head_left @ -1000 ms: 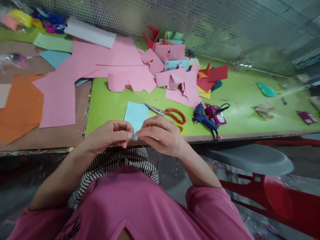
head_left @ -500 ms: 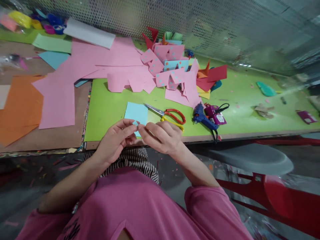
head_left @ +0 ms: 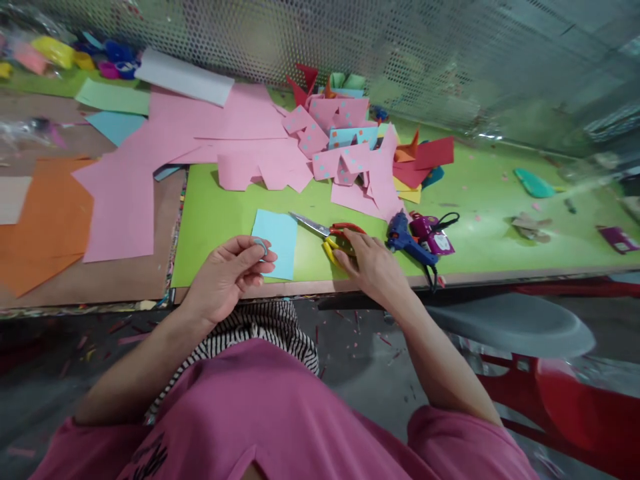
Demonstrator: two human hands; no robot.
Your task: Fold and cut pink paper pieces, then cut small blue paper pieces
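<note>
Between the thumb and fingers of my left hand [head_left: 233,270] is a small blue paper piece [head_left: 261,247], pinched over the near left corner of a light blue sheet [head_left: 281,243]. My right hand [head_left: 373,267] rests on the handles of the scissors [head_left: 314,225], one red and one yellow; its thumb is at the yellow handle and its fingers lie over the red one. The blades point up and left toward the blue sheet. Just right of my right hand lies a blue glue gun [head_left: 406,239] beside a purple box [head_left: 434,233].
Pink sheets [head_left: 240,113] and folded dotted pink pieces [head_left: 345,110] lie at the back. Orange paper [head_left: 55,213] is at the left. A teal piece [head_left: 534,182] lies on the green mat [head_left: 480,233] at right. A grey stool seat [head_left: 520,323] stands below the table edge.
My right hand has left the small blue piece and moved right onto the scissors handles. My left hand still pinches the piece, now slightly further left.
</note>
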